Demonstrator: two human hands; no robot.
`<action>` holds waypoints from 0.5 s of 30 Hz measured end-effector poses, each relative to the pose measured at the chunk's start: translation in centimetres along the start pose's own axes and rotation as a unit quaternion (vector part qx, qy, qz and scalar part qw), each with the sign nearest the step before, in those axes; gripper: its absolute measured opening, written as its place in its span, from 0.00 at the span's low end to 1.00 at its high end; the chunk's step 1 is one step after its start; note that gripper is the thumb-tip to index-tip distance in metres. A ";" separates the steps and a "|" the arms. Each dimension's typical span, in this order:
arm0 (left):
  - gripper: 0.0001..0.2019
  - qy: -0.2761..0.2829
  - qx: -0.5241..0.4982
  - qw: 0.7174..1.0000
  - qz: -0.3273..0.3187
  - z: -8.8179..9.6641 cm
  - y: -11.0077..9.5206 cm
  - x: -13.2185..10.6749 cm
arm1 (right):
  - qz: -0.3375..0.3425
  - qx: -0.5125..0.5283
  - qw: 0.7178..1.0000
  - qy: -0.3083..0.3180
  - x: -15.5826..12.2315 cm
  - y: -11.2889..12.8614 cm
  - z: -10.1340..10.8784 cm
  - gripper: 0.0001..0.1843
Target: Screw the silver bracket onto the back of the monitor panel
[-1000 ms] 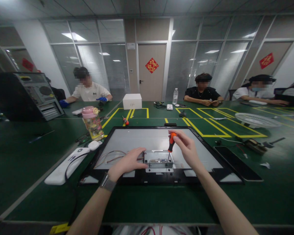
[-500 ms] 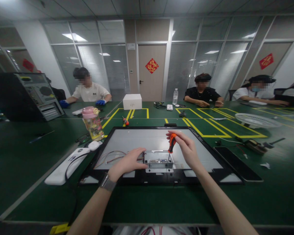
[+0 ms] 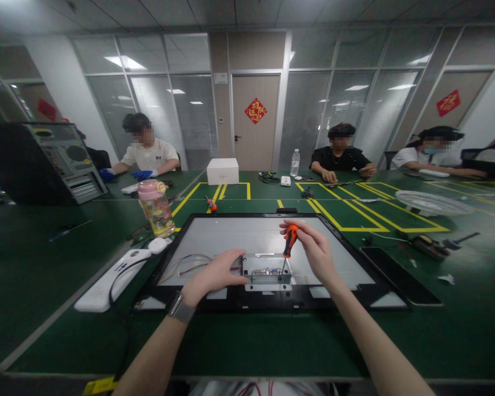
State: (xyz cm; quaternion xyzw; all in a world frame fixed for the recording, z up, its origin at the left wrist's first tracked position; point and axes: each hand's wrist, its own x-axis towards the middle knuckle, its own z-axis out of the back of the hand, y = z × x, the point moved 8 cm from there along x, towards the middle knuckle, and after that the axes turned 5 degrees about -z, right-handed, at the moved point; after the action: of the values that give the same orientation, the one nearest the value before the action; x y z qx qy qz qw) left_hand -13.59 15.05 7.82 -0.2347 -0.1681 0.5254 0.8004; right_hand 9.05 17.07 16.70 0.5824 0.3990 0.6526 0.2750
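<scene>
My right hand grips an orange and black screwdriver by its handle. The shaft points down, its tip at the right side of a silver metal bracket. My left hand holds the bracket's left end, with the thumb at the near corner and the fingers at the far one. Beneath it lies a flat grey panel with a black frame, like the back of a display. Thin wires run over the panel and pass under my left hand.
Left of the panel are a white power bank with a black cable and a pink-lidded bottle. A black phone lies to the right. Beyond stand a white box and another screwdriver. Several people sit across the table.
Both my hands stay almost in place; the screwdriver handle has shifted very slightly. Across the table, a person's blue-gloved hand has moved left, and another person's hand has moved left too.
</scene>
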 end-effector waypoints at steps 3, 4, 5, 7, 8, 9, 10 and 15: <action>0.38 -0.002 -0.003 1.000 -0.002 0.0 0.0 0.0 | 0.005 -0.013 1.000 -0.007 0.0 0.1 0.1 0.13; 0.38 -0.003 -0.005 1.000 -0.003 0.0 0.0 0.0 | 0.014 -0.030 0.999 -0.013 0.0 0.2 0.1 0.12; 0.38 -0.004 -0.007 1.000 -0.002 0.0 0.0 0.0 | 0.023 -0.046 0.999 -0.018 0.0 0.4 0.2 0.11; 0.38 -0.006 -0.009 1.000 0.001 0.0 0.0 0.0 | 0.033 -0.063 0.997 -0.020 0.0 0.6 0.2 0.10; 0.38 -0.006 -0.010 1.000 0.003 0.0 0.0 0.0 | 0.031 -0.058 0.998 -0.015 0.0 0.6 0.1 0.10; 0.37 -0.005 -0.011 1.000 0.005 0.1 -0.1 -0.1 | 0.025 -0.044 0.999 -0.008 0.0 0.4 0.1 0.12; 0.37 -0.005 -0.012 1.000 0.006 0.1 -0.2 -0.1 | 0.016 -0.026 1.000 0.001 0.0 0.2 0.0 0.13; 0.38 -0.003 -0.011 1.000 0.004 0.1 -0.4 -0.1 | -0.002 -0.003 1.000 0.003 0.0 -0.2 -0.1 0.13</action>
State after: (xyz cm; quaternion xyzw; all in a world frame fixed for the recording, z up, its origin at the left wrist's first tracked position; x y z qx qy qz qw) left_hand -13.41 14.86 8.13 -0.2429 -0.1756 0.5276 0.7948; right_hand 8.93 17.17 16.56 0.5791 0.3989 0.6550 0.2764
